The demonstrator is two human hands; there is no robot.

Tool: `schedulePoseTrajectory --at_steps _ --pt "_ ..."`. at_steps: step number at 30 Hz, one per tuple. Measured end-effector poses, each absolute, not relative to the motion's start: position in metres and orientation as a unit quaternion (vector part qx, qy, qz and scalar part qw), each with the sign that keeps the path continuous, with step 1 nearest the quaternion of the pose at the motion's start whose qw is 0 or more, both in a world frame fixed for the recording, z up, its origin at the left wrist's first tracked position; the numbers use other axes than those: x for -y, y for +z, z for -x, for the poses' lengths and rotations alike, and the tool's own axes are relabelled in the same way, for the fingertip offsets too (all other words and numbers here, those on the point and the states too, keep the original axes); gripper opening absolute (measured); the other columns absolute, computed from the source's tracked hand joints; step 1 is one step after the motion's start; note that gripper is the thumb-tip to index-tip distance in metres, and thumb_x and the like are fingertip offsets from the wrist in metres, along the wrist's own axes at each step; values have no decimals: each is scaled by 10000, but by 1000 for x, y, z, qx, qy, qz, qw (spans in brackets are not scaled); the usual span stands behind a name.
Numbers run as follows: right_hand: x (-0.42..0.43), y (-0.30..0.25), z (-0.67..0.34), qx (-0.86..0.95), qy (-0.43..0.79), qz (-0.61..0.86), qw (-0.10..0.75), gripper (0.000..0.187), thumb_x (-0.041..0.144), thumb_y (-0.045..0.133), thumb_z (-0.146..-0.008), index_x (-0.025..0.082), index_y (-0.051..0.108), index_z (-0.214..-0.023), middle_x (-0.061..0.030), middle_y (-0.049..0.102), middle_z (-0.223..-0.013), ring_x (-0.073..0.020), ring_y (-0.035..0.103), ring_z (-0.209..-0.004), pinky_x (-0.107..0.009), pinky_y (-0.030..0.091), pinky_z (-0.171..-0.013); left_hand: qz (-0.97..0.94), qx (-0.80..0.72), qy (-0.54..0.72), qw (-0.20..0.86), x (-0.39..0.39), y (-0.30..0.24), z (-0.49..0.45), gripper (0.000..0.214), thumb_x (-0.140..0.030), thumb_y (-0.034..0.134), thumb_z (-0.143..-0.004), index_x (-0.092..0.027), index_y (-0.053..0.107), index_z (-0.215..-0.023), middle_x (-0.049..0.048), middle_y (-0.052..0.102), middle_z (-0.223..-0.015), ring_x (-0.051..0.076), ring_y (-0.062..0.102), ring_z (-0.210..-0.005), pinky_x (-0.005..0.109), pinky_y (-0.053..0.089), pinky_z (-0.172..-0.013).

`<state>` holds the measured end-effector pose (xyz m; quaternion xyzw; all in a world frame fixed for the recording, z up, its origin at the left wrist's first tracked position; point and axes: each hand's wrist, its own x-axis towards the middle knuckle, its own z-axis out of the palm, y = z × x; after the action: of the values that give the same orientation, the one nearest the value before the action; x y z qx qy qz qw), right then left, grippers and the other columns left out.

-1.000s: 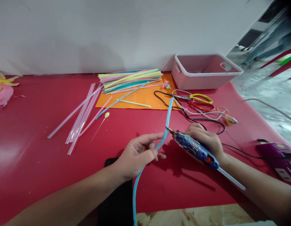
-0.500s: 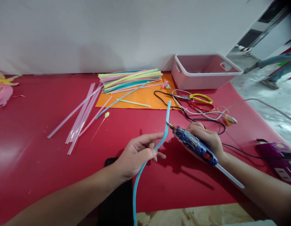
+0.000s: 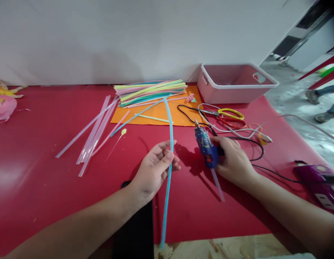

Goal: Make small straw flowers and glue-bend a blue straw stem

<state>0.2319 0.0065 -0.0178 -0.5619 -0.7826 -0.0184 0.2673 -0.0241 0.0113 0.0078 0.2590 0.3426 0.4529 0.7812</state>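
Between thumb and fingers, my left hand (image 3: 156, 167) pinches a light-blue pipe cleaner (image 3: 168, 180), whose upper end points at the back and whose lower end hangs past the table's front edge. My right hand (image 3: 233, 156) is wrapped round the handle of a blue glue gun (image 3: 206, 147), its metal nozzle pointing away from me, apart from the pipe cleaner. A clear glue stick (image 3: 217, 185) sticks out of its rear. Behind the hands, a pile of coloured pipe cleaners (image 3: 150, 90) lies on an orange sheet (image 3: 123, 117).
Clear glue sticks (image 3: 95, 133) and a yellow-tipped wire (image 3: 123, 132) lie left. A pink basket (image 3: 234, 93), scissors (image 3: 231, 114) and tangled cables (image 3: 253, 144) are at right, with a purple power strip (image 3: 315, 180). A black phone-like slab (image 3: 137, 230) is under my left forearm. A person's legs show far right.
The glue gun has swung upright and its nozzle has come away from the pipe cleaner. The pipe cleaner's bent upper part now looks straighter and has shifted left.
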Motion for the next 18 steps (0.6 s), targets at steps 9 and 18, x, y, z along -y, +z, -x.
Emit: schedulePoseTrajectory --at_steps 9,18 --pt "-1 -11 -223 817 13 553 160 464 91 516 -703 177 638 -1142 -101 654 -950 -281 582 -889 -430 462 -806 -162 -260 357 883 -14 9 24 313 -222 880 -703 -151 592 -801 -34 656 -658 59 613 -615 172 512 -627" --pt "10 14 -206 806 52 441 392 298 90 549 -839 238 634 -1083 -75 668 -921 -235 609 -842 -417 473 -783 -369 -346 368 780 -4 12 24 343 -344 848 -737 -159 565 -793 -15 679 -673 80 642 -636 197 504 -661"
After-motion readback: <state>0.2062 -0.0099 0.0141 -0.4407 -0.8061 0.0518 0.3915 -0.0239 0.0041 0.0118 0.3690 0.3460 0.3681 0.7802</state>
